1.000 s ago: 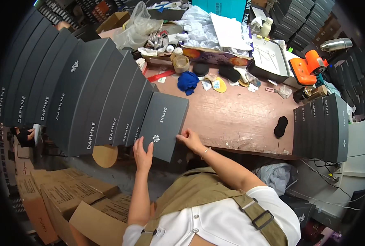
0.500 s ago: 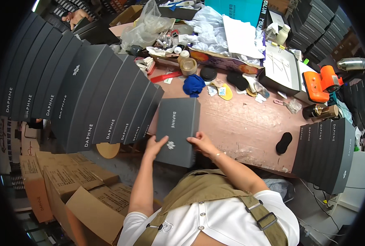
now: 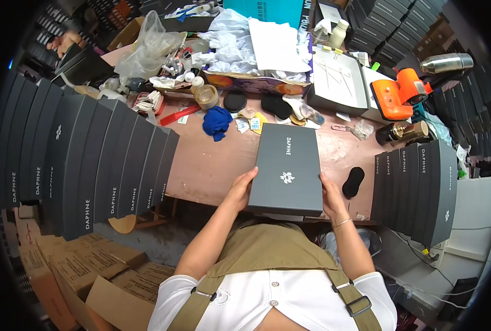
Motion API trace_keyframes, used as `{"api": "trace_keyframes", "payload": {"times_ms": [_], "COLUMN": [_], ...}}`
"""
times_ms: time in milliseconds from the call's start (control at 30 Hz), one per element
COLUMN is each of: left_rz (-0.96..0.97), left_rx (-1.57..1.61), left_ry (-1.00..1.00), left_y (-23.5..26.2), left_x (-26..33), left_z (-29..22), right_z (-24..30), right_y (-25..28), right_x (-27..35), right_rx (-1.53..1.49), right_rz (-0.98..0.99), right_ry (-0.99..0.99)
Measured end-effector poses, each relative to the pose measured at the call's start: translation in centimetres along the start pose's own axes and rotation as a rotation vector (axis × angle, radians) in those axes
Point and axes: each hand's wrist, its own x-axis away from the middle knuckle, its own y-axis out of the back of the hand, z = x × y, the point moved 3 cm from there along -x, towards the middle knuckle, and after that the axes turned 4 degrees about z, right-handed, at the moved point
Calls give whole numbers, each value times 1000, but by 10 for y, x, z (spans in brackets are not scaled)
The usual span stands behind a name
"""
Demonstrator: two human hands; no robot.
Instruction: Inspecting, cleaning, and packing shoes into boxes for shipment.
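Observation:
A dark grey lidded shoebox (image 3: 295, 149) with pale lettering and a flower-like mark is held level in front of me, over the near edge of the pink worktable (image 3: 206, 165). My left hand (image 3: 242, 188) grips its left side, thumb along the top edge. Its right side is held by my right hand (image 3: 332, 196), with a thin bracelet at that wrist. The lid is closed, so the inside is hidden. Just right of my right hand lies a black insole-shaped pad (image 3: 353, 182) on the table.
Stacked grey shoeboxes stand left (image 3: 99, 160) and right (image 3: 413, 187). Behind are a blue cloth (image 3: 217, 122), a red brush (image 3: 180, 114), a jar (image 3: 206, 97), a carton of white tissue paper (image 3: 231, 41) and an orange device (image 3: 391, 99). Brown cartons (image 3: 99, 265) sit low left.
Both hands have carried the shoebox from beside the left stack to the right, along the table's near edge. My view has shifted, and the right hand now grips the box's side.

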Motion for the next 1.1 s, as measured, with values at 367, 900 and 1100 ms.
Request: {"api": "trace_keyframes", "payload": {"times_ms": [367,900,1100], "left_rz": [-36,1092,804], "left_rx": [-795,-1529,-1400], "left_ry": [-205,-260,-80], "left_y": [138,-15,11], "left_x": [43,42,35], "left_z": [-102,20,-5], "right_z": [-52,-61,-37], "right_y": [-186,-93,-37], "right_x": [26,15,36], "right_rx": [1237,1631,890], "right_rz": [255,-294,-273], "right_ry": [827,516,615]}}
